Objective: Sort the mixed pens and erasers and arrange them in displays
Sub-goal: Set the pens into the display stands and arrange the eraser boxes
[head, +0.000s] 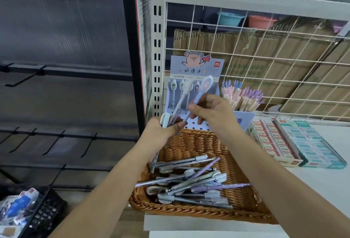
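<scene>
Head view: both forearms reach forward and up from the bottom edge, meeting over the far rim of the wicker basket (189, 210). The left hand (162, 133) is curled round a small bundle of pens (166, 120), thumb across them, caps pointing up. The right hand (214, 112) sits just above and right of it, fingertips pinching 1 pale pen (205, 85) that tilts up toward the pig-printed display card (197, 67). The 2 hands are nearly touching.

The basket holds a loose heap of pens (189, 181) and sits at the shelf's left edge, close beside the perforated upright (157, 48). To the right, 2 eraser boxes (274, 139) lie side by side, with bare white shelf in front of them. A cup of pastel pens (242, 95) stands against the wire grid (284, 67).

The hands hide the display's lower slots. How many pens the left hand holds is unclear. A black crate (37, 211) is cut off at the lower left.
</scene>
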